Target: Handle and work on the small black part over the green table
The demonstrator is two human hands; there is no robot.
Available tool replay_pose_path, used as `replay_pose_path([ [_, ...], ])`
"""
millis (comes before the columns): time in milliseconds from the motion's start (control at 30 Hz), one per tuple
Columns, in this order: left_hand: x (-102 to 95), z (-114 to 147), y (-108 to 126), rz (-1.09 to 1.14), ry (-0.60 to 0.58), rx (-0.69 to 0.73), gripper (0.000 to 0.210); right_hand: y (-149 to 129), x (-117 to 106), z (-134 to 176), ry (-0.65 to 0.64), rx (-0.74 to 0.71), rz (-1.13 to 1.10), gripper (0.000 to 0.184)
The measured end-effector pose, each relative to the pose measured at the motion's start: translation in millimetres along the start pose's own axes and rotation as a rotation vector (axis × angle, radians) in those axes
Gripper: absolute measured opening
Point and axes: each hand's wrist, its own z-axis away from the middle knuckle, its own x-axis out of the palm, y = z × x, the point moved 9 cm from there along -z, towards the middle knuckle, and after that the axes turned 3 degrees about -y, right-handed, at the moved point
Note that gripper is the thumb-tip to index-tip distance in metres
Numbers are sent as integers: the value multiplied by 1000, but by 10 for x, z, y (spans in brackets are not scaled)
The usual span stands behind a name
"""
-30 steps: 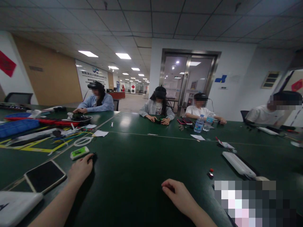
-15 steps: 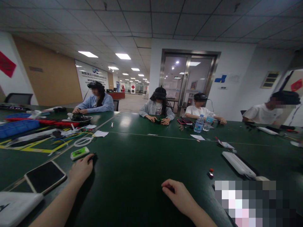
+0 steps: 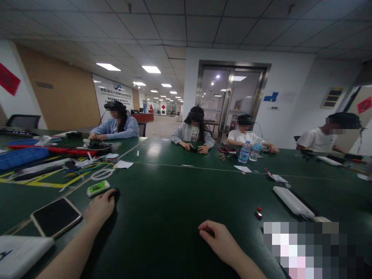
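My left hand (image 3: 99, 209) lies on the dark green table (image 3: 162, 201) with its fingertips closed around a small black object (image 3: 115, 192). A green and white device (image 3: 98, 188) lies just beyond that hand, and a dark phone (image 3: 55, 217) lies to its left. My right hand (image 3: 217, 238) rests on the table at lower middle, its fingers curled in and nothing in it. A small red and black part (image 3: 258, 212) sits to the right of it.
Several other people sit along the far side of the table. A white power strip (image 3: 292, 201) lies at right, and water bottles (image 3: 250, 152) stand further back. At left are coloured cables (image 3: 87, 166), a white coil (image 3: 101, 174), a blue tray (image 3: 20, 157) and a white case (image 3: 17, 254).
My hands have stayed put. The person at the far right has leaned slightly further right, and the view has shifted very little.
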Motion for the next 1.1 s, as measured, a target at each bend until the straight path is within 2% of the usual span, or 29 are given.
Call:
replay_pose_path([
  [400,-11,15,1,-8,-14,-29,45,100,25,-26,-1,-9,-20,22],
  [1100,42,-49,-36,-19,6,-27,46,55,16,-26,-9,1,-28,23],
])
